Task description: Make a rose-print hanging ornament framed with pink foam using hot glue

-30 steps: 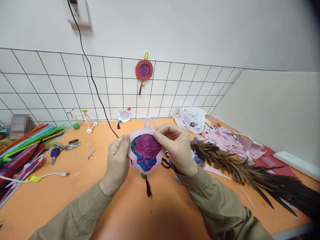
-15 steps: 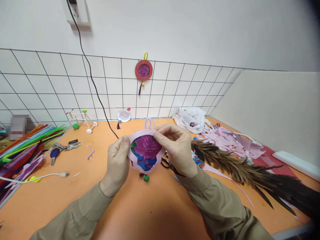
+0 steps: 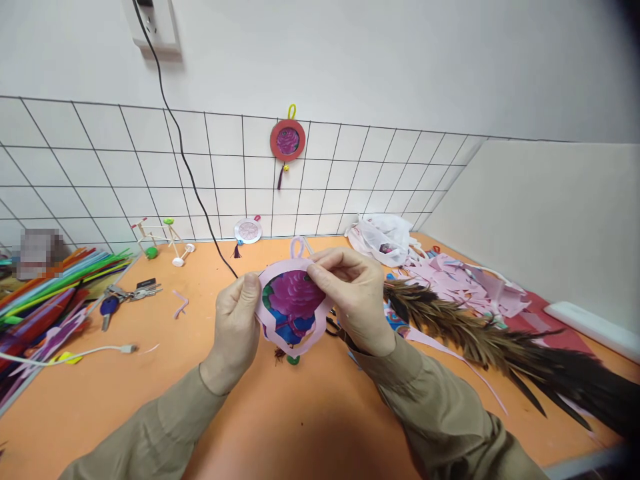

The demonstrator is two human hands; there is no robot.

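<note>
Between my two hands, above the orange table, is a pink-framed ornament (image 3: 295, 300) with a magenta flower and blue pattern in its middle. A pale purple loop (image 3: 297, 247) stands at its top. Below its lower edge show a green bead (image 3: 293, 360) and some dark tassel threads (image 3: 279, 355). My left hand (image 3: 238, 323) pinches the left edge, thumb on the front. My right hand (image 3: 353, 293) pinches the upper right edge between thumb and fingers. Partly hidden behind my right hand are black scissor handles (image 3: 331, 325).
Brown feathers (image 3: 450, 320) and pink scraps (image 3: 460, 283) lie to the right, near a white plastic bag (image 3: 383, 237). At left are keys (image 3: 133, 293), coloured pipe cleaners (image 3: 70, 280) and a white cable (image 3: 65, 358). A red round ornament (image 3: 287, 141) hangs on the wire grid.
The ornament's lower edge has tilted down and toward me, covering more of the green bead. Both hands keep their grip in nearly the same place.
</note>
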